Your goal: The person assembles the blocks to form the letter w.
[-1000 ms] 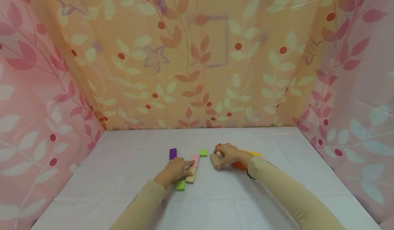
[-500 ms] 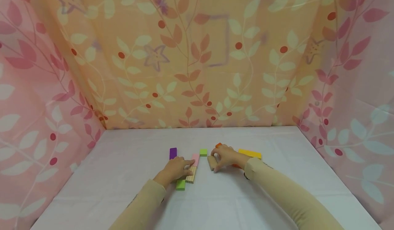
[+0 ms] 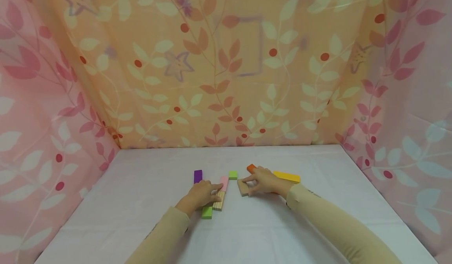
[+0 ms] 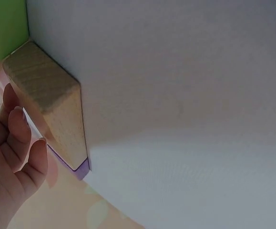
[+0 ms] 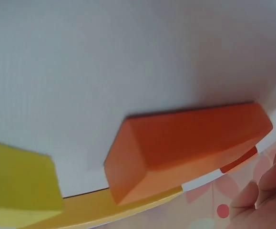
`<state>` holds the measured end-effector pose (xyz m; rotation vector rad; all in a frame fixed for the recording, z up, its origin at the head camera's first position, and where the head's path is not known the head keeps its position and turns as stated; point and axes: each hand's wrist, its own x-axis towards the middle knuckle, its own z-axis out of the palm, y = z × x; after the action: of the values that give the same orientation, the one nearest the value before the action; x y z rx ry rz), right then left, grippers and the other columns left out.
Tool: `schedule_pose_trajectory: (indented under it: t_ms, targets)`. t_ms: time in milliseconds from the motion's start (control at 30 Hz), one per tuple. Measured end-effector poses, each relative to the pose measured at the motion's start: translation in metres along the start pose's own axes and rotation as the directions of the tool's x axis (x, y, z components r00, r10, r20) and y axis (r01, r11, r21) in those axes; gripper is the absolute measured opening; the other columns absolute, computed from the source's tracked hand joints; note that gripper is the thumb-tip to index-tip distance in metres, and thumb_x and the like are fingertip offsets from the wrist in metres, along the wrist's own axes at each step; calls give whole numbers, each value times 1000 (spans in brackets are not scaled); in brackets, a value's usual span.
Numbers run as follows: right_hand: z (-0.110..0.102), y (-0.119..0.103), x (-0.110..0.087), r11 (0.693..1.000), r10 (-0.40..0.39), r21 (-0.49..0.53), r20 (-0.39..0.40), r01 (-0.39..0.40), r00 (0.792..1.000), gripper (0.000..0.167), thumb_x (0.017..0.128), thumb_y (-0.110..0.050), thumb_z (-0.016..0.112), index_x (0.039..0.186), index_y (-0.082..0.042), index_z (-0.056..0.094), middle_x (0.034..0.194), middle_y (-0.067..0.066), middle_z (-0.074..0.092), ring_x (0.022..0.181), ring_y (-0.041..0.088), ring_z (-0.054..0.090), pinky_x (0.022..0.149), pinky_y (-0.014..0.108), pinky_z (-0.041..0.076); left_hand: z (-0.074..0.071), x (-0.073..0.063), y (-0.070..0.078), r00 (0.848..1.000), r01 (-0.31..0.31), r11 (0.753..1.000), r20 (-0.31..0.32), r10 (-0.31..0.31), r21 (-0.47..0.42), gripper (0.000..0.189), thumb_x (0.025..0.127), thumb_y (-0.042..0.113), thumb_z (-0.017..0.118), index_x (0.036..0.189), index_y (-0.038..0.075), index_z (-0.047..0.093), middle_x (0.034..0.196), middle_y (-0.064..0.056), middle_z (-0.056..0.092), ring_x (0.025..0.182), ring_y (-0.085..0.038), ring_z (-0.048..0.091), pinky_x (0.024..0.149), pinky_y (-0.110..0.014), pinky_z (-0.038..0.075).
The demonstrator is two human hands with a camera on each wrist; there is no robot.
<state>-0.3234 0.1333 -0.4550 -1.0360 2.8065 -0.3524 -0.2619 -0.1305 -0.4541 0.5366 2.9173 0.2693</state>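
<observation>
My left hand touches a pink block with its index finger, the thumb on a striped wooden block lined up end to end with it. Beside them run a purple block, a plain wooden block hidden under the hand in the head view, and a green block. The right hand pinches a plain wooden block at the table, index finger at its far end, thumb at its near end. A small green block lies between the two hands, farther back.
Behind the right hand lie an orange block and a yellow block. Another orange block and a yellow-green block show in the right wrist view. Patterned curtains stand behind the white tabletop.
The right hand has brought its wooden block slightly left, toward the pink and striped blocks, and turned it so its broad face shows more. The left hand has stayed in place.
</observation>
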Motion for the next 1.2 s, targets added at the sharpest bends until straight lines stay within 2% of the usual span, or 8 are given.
schedule_pose_trajectory:
  t_ms: [300,500,700,833,967,1100,1200]
  targets:
    - [-5,-13,-1,997,74,13,-18,-74,997,51,75,-37,83,123,-24,70,92,2,55,86,19,40,76,39,33,0,0,1,1000,9,1000,11,-9,-13,57,87,43,68,139,24,56,116,-15,62,101,-28,55,95,-49,42]
    - [-6,-16,-2,996,85,16,-25,-85,996,51,75,-37,83,122,-23,70,96,3,58,87,19,40,76,38,33,0,-1,0,1000,-12,1000,-5,12,-16,56,87,43,69,138,23,57,112,-15,63,97,-26,55,93,-49,43]
    - [-4,-16,-1,996,84,36,-21,-83,996,51,75,-36,83,123,-22,70,92,2,57,86,19,40,75,37,33,0,-1,0,1000,-2,1000,0,2,-8,56,88,43,68,139,23,56,115,-16,62,101,-30,56,95,-50,43]
    - [-5,-8,-1,996,47,75,-10,-46,999,53,77,-33,82,126,-19,67,88,1,54,84,19,39,72,35,32,1,-1,0,1000,-1,1000,1,1,-13,56,88,43,68,139,23,56,115,-16,62,103,-31,56,95,-50,43]
    - [-11,7,-3,990,47,138,-18,-44,999,56,79,-28,81,131,-15,63,88,3,50,85,20,38,71,33,32,1,-1,1,1000,-2,1000,2,2,-31,56,88,42,68,139,23,56,115,-16,62,102,-31,56,94,-51,43]
    - [-23,22,-5,967,124,225,11,-124,992,61,81,-22,79,138,-14,57,94,6,50,89,21,41,73,32,37,0,-2,1,1000,-9,999,-5,9,-31,56,87,42,69,138,22,57,113,-16,62,99,-30,57,93,-50,44]
    - [-32,32,-4,936,177,298,66,-188,982,65,84,-18,77,143,-15,51,99,9,51,93,22,43,75,33,39,-1,-2,1,1000,-18,1000,-8,17,-22,56,87,41,69,138,21,57,111,-17,63,97,-29,57,91,-50,45]
